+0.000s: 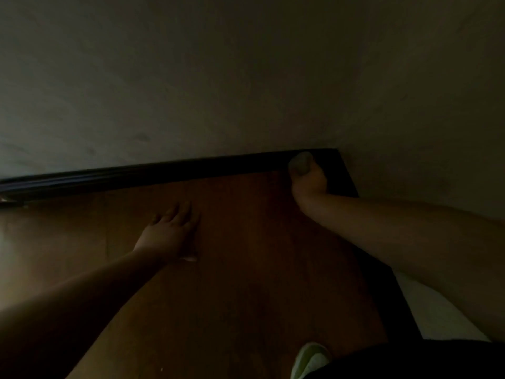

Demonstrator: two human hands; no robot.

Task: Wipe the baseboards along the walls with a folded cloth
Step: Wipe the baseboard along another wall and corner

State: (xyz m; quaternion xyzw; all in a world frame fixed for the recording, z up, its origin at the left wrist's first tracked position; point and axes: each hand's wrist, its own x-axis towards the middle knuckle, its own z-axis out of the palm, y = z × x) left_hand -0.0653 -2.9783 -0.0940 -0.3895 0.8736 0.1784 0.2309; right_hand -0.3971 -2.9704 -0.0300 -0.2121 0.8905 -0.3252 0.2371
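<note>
From my remote station, a dim room corner seen from above: the right hand (pixel 307 179) grasps a small grey folded cloth (pixel 300 163), fingers curled round it, and holds it against the dark, nearly black baseboard (pixel 169 170) just short of the corner where two pale plaster walls (pixel 246 77) meet; the cloth touches the strip's face near its right end; the bare right forearm (pixel 396 228) reaches in from the lower right, crossing a second run of dark baseboard (pixel 382 283) that follows the right-hand wall towards me; the left hand (pixel 170 232) lies released, fingers straight and together, palm flat on the reddish-brown wooden floor (pixel 259 269), well apart from the cloth and short of the baseboard; its bare forearm (pixel 82 296) comes in from the lower left; a pale green and white shoe (pixel 310 361) shows at the bottom edge beside dark clothing (pixel 410 359); a patch of light falls on the floor at the far left; I can read no brand, label or writing anywhere; the light is too low and the picture too soft for fine detail.
</note>
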